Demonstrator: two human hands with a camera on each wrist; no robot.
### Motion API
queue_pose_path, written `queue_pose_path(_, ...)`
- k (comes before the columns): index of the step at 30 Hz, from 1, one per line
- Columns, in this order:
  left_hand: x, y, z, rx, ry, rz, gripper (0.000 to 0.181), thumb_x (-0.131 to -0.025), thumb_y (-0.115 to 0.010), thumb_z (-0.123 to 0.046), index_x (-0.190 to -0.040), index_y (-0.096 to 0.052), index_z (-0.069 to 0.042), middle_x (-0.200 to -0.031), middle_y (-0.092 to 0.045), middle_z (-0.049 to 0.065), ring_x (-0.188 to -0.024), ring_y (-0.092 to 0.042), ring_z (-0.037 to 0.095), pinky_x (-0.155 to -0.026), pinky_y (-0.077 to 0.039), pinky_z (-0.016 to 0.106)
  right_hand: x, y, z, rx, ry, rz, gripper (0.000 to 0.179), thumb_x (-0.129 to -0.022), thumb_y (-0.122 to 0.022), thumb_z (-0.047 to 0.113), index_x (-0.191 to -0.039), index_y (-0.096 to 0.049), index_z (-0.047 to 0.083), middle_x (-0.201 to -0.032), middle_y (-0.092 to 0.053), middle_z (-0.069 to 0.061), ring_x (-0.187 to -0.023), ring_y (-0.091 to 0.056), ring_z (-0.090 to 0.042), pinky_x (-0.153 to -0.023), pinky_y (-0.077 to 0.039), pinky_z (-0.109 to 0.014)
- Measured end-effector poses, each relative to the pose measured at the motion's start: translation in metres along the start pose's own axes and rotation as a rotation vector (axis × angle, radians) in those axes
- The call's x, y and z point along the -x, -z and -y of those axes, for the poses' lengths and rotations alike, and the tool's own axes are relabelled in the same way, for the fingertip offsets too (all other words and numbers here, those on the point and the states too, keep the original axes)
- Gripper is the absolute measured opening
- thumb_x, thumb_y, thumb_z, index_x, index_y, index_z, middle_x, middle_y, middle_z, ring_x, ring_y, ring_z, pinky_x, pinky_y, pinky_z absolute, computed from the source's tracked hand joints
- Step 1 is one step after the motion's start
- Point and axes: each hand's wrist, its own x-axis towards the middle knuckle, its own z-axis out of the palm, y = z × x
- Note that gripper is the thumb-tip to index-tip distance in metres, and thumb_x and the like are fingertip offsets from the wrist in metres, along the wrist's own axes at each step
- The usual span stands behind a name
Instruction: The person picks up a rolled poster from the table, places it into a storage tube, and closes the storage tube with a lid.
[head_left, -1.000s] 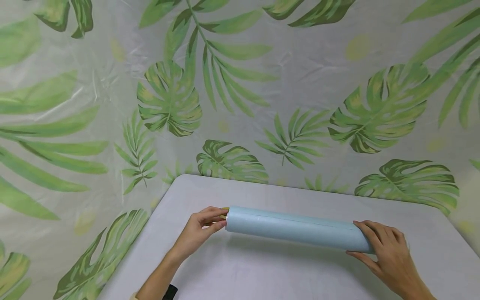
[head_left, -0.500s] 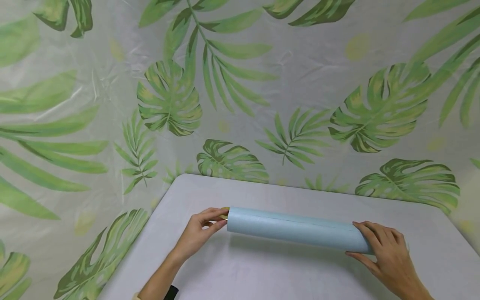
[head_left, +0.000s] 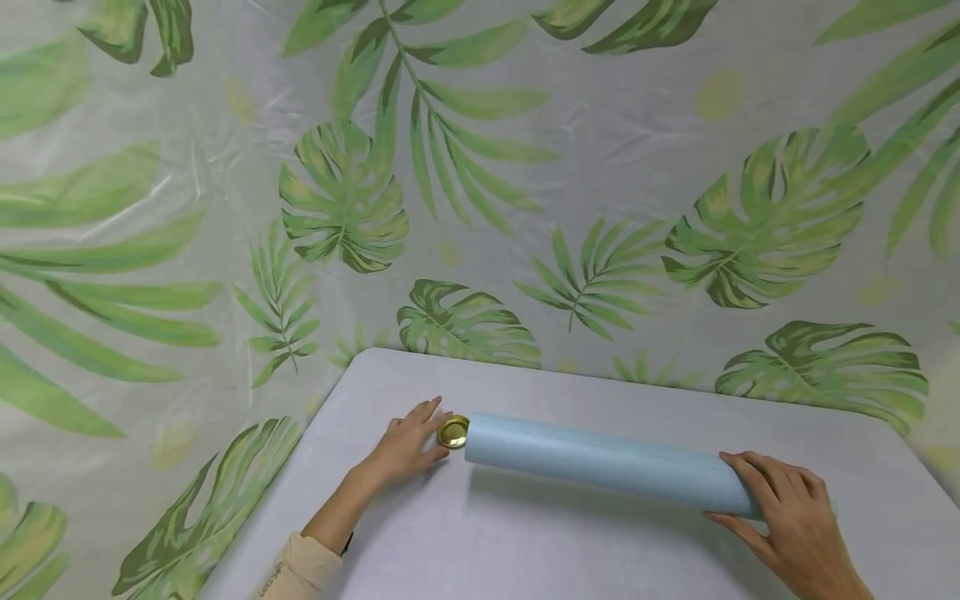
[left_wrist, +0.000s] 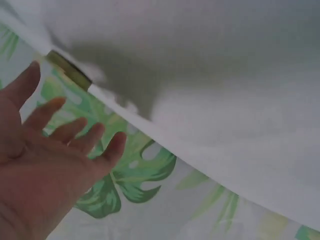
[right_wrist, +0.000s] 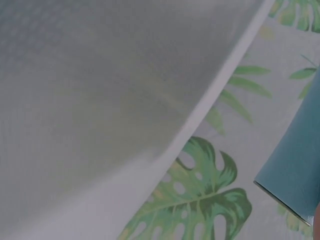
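Observation:
A long light-blue tube (head_left: 600, 461) is held slanting above the white table. My right hand (head_left: 791, 512) grips it near its right end, thumb below and fingers over the top. In the right wrist view, one end of the tube (right_wrist: 295, 155) shows at the right edge. Just beyond the tube's left end is a small round gold-coloured piece (head_left: 453, 432) with a raised rim, its right side overlapped by the tube. My left hand (head_left: 405, 448) is beside it, fingers spread and holding nothing. The left wrist view shows the gold piece (left_wrist: 70, 70) edge-on, past the fingertips.
The white table (head_left: 570, 550) has rounded far corners. Behind and around it hangs a leaf-patterned sheet (head_left: 480, 192). A beige sleeve (head_left: 300, 567) covers my left forearm.
My left hand has let go of the gold piece at the tube's end and drawn back, its fingers spreading. The tube has shifted slightly right with my right hand, which keeps its grip.

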Motion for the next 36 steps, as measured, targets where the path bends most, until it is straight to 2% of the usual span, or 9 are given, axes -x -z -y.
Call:
queue_pose_path(3, 0.002, -0.005, -0.001, -0.059, -0.013, 0.105, 0.058, -0.099, -0.072, -0.027, -0.150, -0.054, -0.008, -0.165, -0.036, 0.023, -0.150, -0.037, 0.046, -0.105, -0.041, 0.065, 0.000, 0.000, 0.000, -0.006, 0.007, -0.015, 0.093, -0.093, -0.038, 0.084, -0.128, -0.068, 0.004, -0.117, -0.065, -0.019, -0.101, -0.057, -0.040, -0.085, -0.035, -0.056)
queue_pose_path(5, 0.005, -0.004, -0.003, -0.073, -0.003, 0.120, 0.054, -0.098, -0.072, -0.027, -0.147, -0.058, -0.010, -0.162, -0.040, 0.023, -0.148, -0.041, 0.045, -0.103, -0.042, 0.063, -0.001, -0.001, 0.000, -0.002, 0.011, -0.022, 0.092, -0.093, -0.039, 0.083, -0.129, -0.068, 0.004, -0.117, -0.066, -0.019, -0.101, -0.057, -0.039, -0.085, -0.035, -0.056)
queue_pose_path(8, 0.006, -0.003, -0.005, -0.102, -0.006, 0.046, 0.040, -0.094, -0.077, -0.025, -0.130, -0.071, -0.010, -0.153, -0.053, 0.022, -0.138, -0.053, 0.043, -0.097, -0.045, 0.060, -0.002, 0.000, 0.000, 0.006, 0.008, -0.025, 0.093, -0.093, -0.038, 0.084, -0.128, -0.068, 0.003, -0.117, -0.066, -0.020, -0.100, -0.057, -0.039, -0.087, -0.036, -0.055)
queue_pose_path(12, 0.005, -0.004, -0.005, -0.159, -0.039, -0.130, 0.028, -0.081, -0.089, -0.026, -0.101, -0.079, -0.008, -0.125, -0.073, 0.014, -0.110, -0.068, 0.034, -0.086, -0.051, 0.049, -0.001, 0.001, 0.000, 0.006, 0.002, -0.017, 0.093, -0.093, -0.038, 0.084, -0.126, -0.069, 0.003, -0.116, -0.066, -0.019, -0.100, -0.057, -0.039, -0.085, -0.036, -0.055)
queue_pose_path(15, 0.006, -0.006, -0.006, -0.141, -0.052, -0.155, 0.050, -0.075, -0.093, -0.028, -0.116, -0.074, -0.005, -0.128, -0.072, 0.013, -0.114, -0.068, 0.033, -0.088, -0.053, 0.048, 0.001, 0.000, 0.000, 0.002, 0.009, -0.019, 0.093, -0.093, -0.038, 0.084, -0.127, -0.069, 0.003, -0.115, -0.066, -0.018, -0.099, -0.058, -0.038, -0.083, -0.035, -0.056)
queue_pose_path(19, 0.009, -0.008, -0.005, -0.122, -0.104, -0.011, 0.064, -0.083, -0.088, -0.026, -0.139, -0.063, -0.008, -0.151, -0.055, 0.020, -0.137, -0.054, 0.041, -0.100, -0.051, 0.058, 0.003, 0.001, 0.001, 0.003, 0.007, -0.014, 0.093, -0.093, -0.037, 0.084, -0.127, -0.069, 0.003, -0.115, -0.065, -0.019, -0.099, -0.057, -0.039, -0.083, -0.035, -0.056)
queue_pose_path(24, 0.011, -0.009, -0.005, -0.189, -0.174, 0.010, 0.042, -0.086, -0.084, -0.019, -0.125, -0.071, -0.009, -0.131, -0.064, 0.016, -0.114, -0.063, 0.033, -0.086, -0.055, 0.049, 0.006, 0.002, 0.002, 0.015, -0.010, -0.003, 0.095, -0.093, -0.036, 0.085, -0.127, -0.067, 0.002, -0.114, -0.065, -0.021, -0.099, -0.057, -0.041, -0.084, -0.036, -0.057)
queue_pose_path(32, 0.014, -0.005, -0.008, -0.204, -0.201, 0.009, 0.072, -0.088, -0.083, -0.019, -0.153, -0.052, -0.017, -0.111, -0.058, 0.008, -0.094, -0.052, 0.018, -0.078, -0.042, 0.033, 0.007, 0.006, -0.001, 0.029, -0.009, 0.002, 0.096, -0.093, -0.035, 0.085, -0.128, -0.067, 0.002, -0.114, -0.064, -0.020, -0.100, -0.057, -0.041, -0.084, -0.036, -0.057)
queue_pose_path(36, 0.017, -0.004, -0.006, -0.137, -0.174, 0.010, 0.065, -0.090, -0.082, -0.018, -0.150, -0.056, -0.014, -0.114, -0.054, 0.010, -0.094, -0.049, 0.017, -0.080, -0.043, 0.033, 0.008, 0.006, -0.003, 0.034, -0.003, 0.004, 0.095, -0.093, -0.035, 0.085, -0.127, -0.067, 0.002, -0.114, -0.065, -0.020, -0.099, -0.057, -0.041, -0.084, -0.036, -0.057)
